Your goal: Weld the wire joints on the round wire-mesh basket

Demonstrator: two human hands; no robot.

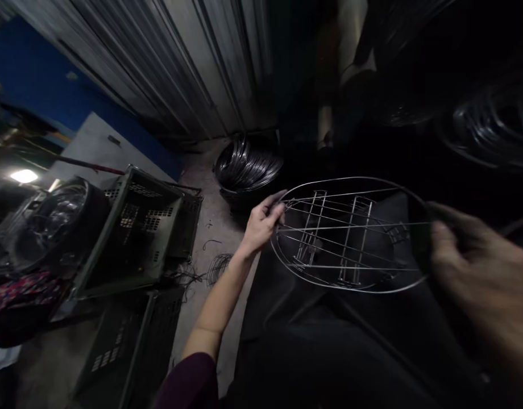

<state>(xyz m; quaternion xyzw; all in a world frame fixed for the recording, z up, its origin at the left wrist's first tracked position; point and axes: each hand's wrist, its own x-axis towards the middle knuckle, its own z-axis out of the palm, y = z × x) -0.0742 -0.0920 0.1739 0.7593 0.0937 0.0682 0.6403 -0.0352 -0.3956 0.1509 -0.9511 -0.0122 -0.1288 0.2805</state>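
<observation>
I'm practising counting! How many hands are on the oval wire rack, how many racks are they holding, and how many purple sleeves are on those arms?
Hands: 2 (left hand, right hand)
Wire rack: 1
Purple sleeve: 1
Total: 4

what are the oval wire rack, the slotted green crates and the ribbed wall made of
Oval wire rack: metal, likely steel, smooth and silvery; its thin rods catch the light.
Slotted crates: probably plastic, dull dark green, with regular rows of openings in their walls.
Ribbed wall: probably sheet metal, grey with a faint sheen along its ridges; coating unclear.
</observation>
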